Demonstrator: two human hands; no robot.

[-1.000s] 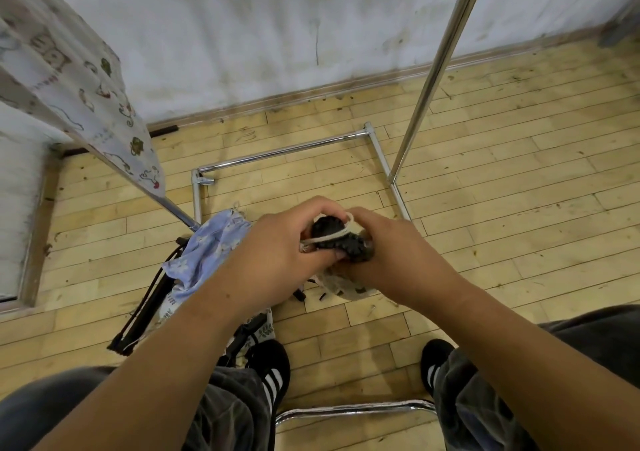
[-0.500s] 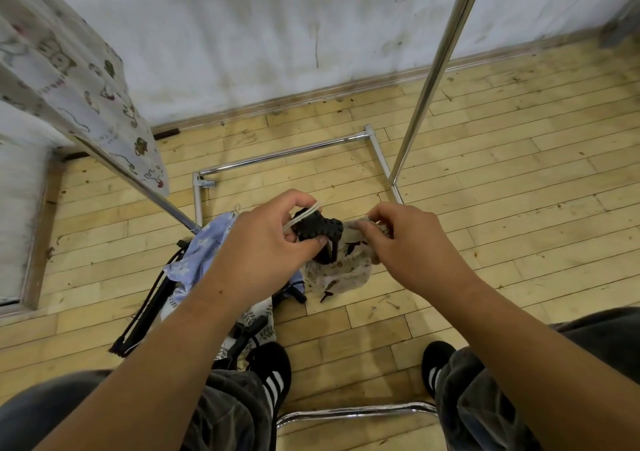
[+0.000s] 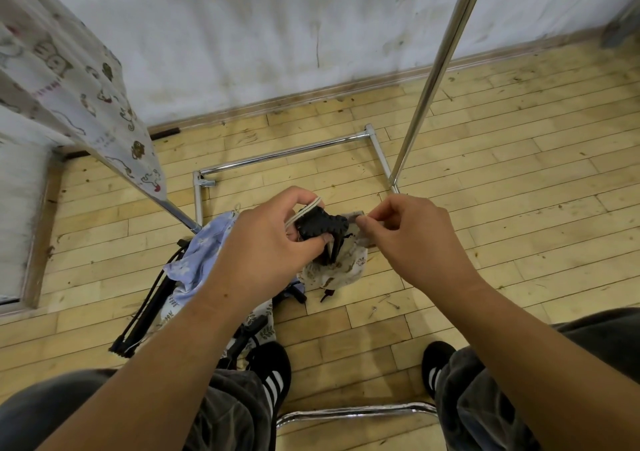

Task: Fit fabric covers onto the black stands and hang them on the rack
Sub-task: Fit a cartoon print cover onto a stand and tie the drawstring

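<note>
Progress partial, I judge: left hand grips black stand, right hand pinches edge of beige cover; printed cover hangs far left, spare stands wait near left.

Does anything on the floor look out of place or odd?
A few small metal bits, perhaps screws, lie loose on the wooden floor, a little ahead of the right shoe. They look dropped, but are too small to identify.
</note>
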